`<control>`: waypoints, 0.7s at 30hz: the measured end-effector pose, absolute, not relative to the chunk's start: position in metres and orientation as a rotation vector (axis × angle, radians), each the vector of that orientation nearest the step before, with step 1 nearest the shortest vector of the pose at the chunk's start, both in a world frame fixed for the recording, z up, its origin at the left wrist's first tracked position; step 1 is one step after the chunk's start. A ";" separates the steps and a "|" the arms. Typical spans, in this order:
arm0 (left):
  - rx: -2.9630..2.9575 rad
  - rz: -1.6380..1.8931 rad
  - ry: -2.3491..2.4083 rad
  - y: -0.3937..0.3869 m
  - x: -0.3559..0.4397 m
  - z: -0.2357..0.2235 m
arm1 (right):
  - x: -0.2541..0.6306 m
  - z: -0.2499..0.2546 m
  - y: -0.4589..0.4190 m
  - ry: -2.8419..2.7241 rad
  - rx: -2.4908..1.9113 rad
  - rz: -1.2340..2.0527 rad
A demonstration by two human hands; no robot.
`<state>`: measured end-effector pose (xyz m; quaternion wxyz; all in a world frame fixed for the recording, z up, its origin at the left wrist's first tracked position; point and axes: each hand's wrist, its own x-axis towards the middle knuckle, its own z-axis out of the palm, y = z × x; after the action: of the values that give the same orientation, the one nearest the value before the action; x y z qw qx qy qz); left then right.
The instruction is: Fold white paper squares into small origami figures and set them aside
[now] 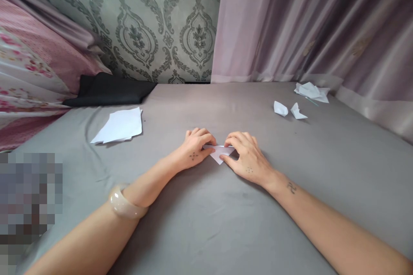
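Grey patterned wallpaper (pixel 167 21) and pale mauve curtains (pixel 245 25) stand behind a broad surface (pixel 206 227) covered in smooth grey cloth. Near its middle is a small white folded-paper triangle (pixel 218 153), with both of the person's bare hands on it. The triangle's long, straight edge lies on the far side and runs from left to right, while its point faces the person. The left hand (pixel 192 150) is at the triangle's left corner, its fingers (pixel 207 138) narrow, with thumb and forefinger pinching the paper. The right hand (pixel 253 161) is at the triangle's right corner, its fingers (pixel 232 141) curled over the far edge and the thumb set against the near face, holding the paper. Neither hand looks clearly nearer; the long axis stretches between them. How many layers the triangle has is too small to tell.

To the left of the triangle and beyond it lies a loose stack of white paper sheets (pixel 124 124), with a folded black cloth (pixel 111 90) farther off. To the right of the triangle, also beyond it, sit two small folded white paper pieces (pixel 280 108), apart from each other, and behind them a messy pile of white paper (pixel 309 90)
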<state>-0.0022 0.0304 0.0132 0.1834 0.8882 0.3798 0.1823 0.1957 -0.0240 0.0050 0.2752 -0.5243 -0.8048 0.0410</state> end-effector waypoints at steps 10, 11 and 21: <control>2.476 0.512 1.060 0.029 -0.003 0.011 | 0.196 0.004 -0.025 -2.177 -1.449 0.103; 2.481 0.509 1.068 0.030 -0.003 0.011 | 0.196 0.004 -0.025 -2.184 -1.451 0.095; 2.516 0.516 1.087 0.031 -0.004 0.009 | 0.195 0.004 -0.027 -2.194 -1.451 0.059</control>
<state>-0.0038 0.0307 0.0091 0.1753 0.8882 0.3836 0.1822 0.1954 -0.0267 0.0041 0.2525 -0.5337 -0.8068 0.0218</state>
